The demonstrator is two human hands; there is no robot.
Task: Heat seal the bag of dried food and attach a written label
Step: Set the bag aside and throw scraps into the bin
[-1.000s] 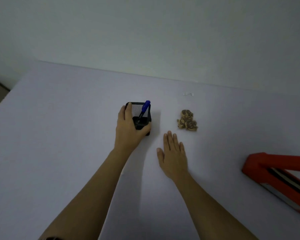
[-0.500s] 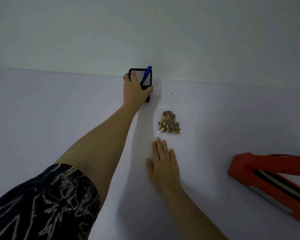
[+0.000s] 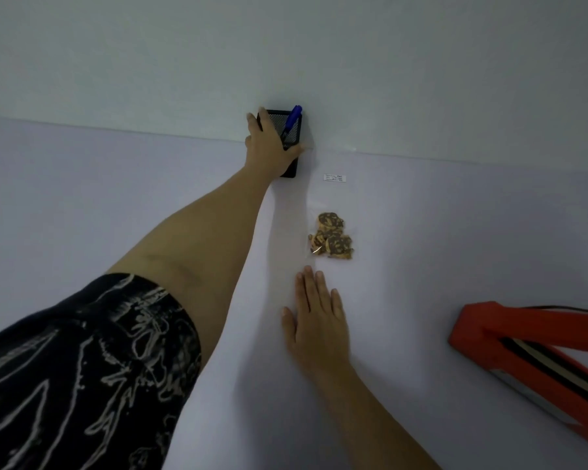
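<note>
A clear bag of brown dried food [image 3: 331,239] lies flat on the white table [image 3: 421,232], with a small white written label [image 3: 334,178] at its far end. My left hand [image 3: 269,147] reaches far forward and grips a black mesh pen holder [image 3: 291,130] standing close to the wall; a blue pen [image 3: 292,122] leans inside it. My right hand [image 3: 318,320] rests flat on the table just in front of the bag, fingers straight, not touching it.
A red heat sealer [image 3: 530,351] with its arm raised sits at the right edge, its dark cord trailing off behind. The wall [image 3: 319,62] rises directly behind the pen holder. My dark patterned sleeve [image 3: 75,374] fills the lower left.
My left hand has pushed the pen holder away from the table's middle to the far edge by the wall. The right hand has stayed flat on the table.
</note>
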